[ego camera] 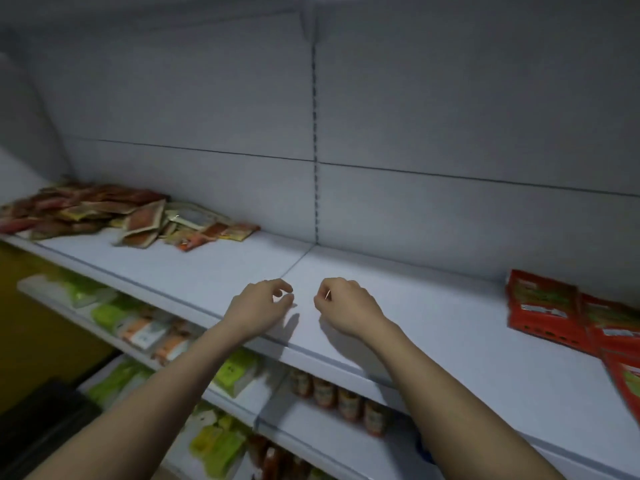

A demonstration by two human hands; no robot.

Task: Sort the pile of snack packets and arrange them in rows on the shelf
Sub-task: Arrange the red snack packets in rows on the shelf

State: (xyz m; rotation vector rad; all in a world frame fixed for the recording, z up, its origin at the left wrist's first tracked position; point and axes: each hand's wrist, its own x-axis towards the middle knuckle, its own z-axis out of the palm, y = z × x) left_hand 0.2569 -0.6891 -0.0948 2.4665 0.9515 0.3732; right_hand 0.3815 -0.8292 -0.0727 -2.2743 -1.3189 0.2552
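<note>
A loose pile of snack packets (104,211), red, orange and pale, lies at the far left of the white shelf (433,323). At the right end, a few red packets (554,310) lie flat in a line. My left hand (259,308) and my right hand (346,306) hover side by side over the bare middle of the shelf, near its front edge. Both have loosely curled fingers and hold nothing. Each hand is far from both groups of packets.
The shelf's back panel (450,116) rises behind, with a slotted upright (315,150) at its middle. Lower shelves hold green and white packs (114,313) and small jars (339,400). A dark object (41,420) stands at the bottom left.
</note>
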